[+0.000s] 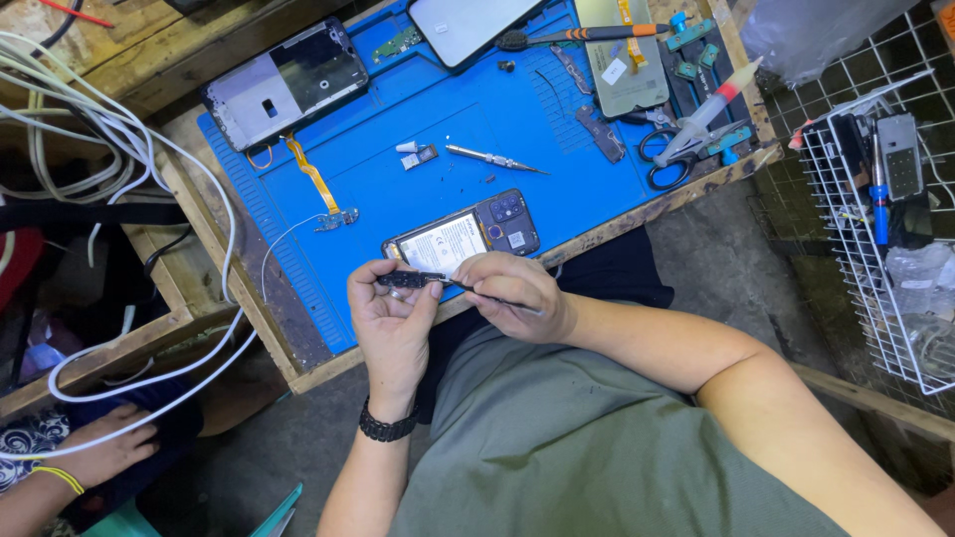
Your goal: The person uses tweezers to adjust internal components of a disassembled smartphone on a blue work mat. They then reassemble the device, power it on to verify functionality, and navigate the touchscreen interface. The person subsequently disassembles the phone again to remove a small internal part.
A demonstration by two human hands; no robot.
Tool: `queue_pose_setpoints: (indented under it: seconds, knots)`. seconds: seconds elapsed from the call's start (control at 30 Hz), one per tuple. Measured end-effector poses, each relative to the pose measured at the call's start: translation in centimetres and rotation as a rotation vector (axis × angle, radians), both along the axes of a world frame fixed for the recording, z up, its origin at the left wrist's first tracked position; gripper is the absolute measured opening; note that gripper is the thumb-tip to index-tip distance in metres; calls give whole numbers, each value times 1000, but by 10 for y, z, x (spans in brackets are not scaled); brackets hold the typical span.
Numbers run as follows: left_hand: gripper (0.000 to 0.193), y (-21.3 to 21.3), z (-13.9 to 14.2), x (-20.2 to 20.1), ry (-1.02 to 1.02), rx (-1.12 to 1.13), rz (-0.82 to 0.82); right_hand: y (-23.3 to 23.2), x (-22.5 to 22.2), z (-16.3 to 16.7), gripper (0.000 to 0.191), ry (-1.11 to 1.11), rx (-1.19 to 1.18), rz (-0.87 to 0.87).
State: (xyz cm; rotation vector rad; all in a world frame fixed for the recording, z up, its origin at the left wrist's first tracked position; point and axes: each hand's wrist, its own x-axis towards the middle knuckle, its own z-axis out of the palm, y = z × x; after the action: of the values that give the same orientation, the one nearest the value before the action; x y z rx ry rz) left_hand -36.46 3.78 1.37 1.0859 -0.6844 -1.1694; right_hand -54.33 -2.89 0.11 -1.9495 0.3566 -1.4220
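My left hand [391, 323] pinches a small dark circuit part [410, 280] between thumb and fingers, just below an opened phone [465, 237] that lies back-up on the blue work mat [398, 129]. My right hand [517, 294] grips thin tweezers [497, 298] whose tip meets that part. Both hands hover over the near edge of the mat, close to my chest. A black watch band sits on my left wrist.
On the mat lie a phone frame [288, 85] with an orange flex cable [314, 179], a screwdriver bit [492, 159], a second phone [468, 25], scissors [667, 159], and a syringe [711, 109]. A white wire rack [875, 229] stands right. White cables [149, 169] trail left. Another person's hand [104, 447] rests bottom left.
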Motion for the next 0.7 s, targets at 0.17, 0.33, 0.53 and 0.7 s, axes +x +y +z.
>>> queue_pose_setpoints:
  seconds: [0.17,0.33,0.53,0.7]
  knots:
    - [52,2,-1,-1,-17,4,2,-3,-1,7,32,61,-142,-25]
    - [52,3,-1,-1,8,-2,-1,-6,-4,11,39,98,-265,-6]
    - [52,2,-1,-1,17,-3,-2,-8,-6,14,35,127,-317,13]
    - [52,3,1,-1,4,12,0,-7,-6,17,24,159,-351,-13]
